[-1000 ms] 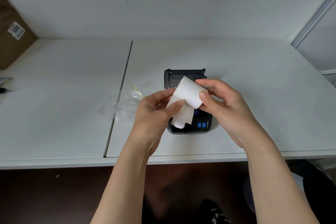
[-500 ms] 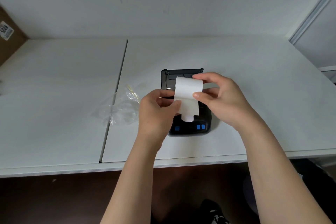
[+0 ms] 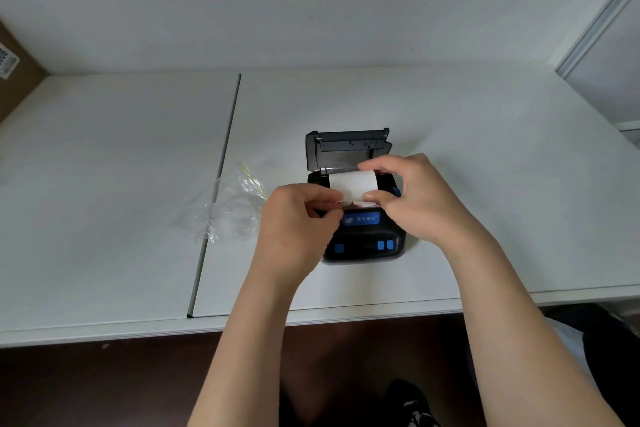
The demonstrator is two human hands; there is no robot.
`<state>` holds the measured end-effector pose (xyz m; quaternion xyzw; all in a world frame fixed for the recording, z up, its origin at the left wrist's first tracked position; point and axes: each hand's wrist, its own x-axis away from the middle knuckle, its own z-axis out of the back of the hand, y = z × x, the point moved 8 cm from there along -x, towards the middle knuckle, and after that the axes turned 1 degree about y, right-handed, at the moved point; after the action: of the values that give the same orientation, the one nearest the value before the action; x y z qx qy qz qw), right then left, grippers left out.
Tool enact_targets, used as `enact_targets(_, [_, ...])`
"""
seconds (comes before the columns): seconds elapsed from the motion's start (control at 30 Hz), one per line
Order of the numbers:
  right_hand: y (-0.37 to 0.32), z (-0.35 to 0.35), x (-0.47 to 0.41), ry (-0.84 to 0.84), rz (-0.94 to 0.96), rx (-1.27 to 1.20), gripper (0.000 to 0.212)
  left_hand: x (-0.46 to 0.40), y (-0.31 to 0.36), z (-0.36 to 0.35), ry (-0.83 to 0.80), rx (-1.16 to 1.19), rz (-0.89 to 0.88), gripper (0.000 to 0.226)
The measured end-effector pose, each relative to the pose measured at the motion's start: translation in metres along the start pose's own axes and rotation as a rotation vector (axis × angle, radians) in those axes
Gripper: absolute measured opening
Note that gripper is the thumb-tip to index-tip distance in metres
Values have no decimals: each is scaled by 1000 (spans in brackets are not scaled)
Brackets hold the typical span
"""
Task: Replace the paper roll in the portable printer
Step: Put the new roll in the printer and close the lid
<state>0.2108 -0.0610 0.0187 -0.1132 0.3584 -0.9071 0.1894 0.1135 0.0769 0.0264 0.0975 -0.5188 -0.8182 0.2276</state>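
Note:
A black portable printer (image 3: 363,239) with blue buttons sits on the white table, its lid (image 3: 348,149) swung open toward the back. A white paper roll (image 3: 353,184) lies low over the open paper bay. My right hand (image 3: 415,198) grips the roll's right end between thumb and fingers. My left hand (image 3: 298,222) pinches the loose paper end at the roll's lower left corner. Whether the roll rests fully inside the bay is hidden by my hands.
A crumpled clear plastic wrapper (image 3: 232,208) lies left of the printer, across the seam (image 3: 221,166) between two tabletops. A brown cardboard box (image 3: 14,69) stands at the far left edge. The table's front edge (image 3: 311,319) runs under my forearms.
Both hands have lowered the roll from above the printer down to its open bay. The hanging paper tail now looks much shorter, and the printer's blue label shows.

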Motion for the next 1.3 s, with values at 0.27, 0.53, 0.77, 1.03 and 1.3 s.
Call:
enact_targets(0.27, [7,-6,-7,-43,-15,-3,35,0,3,4,109,-84,-76,11])
enact_targets(0.53, [4,1,-8,15,59,-65,30,0,4,4,89,-94,-114,14])
enact_targets(0.77, [14,39,-7,431,-39,-294,26,1,3,6,68,-85,-130,14])
enact_targets(1.03, [2,17,-9,298,18,-507,29,2,4,7,65,-100,-154,15])
enact_targets(1.3, [21,14,-3,206,-166,-648,9,1,1,7,75,-48,-109,16])
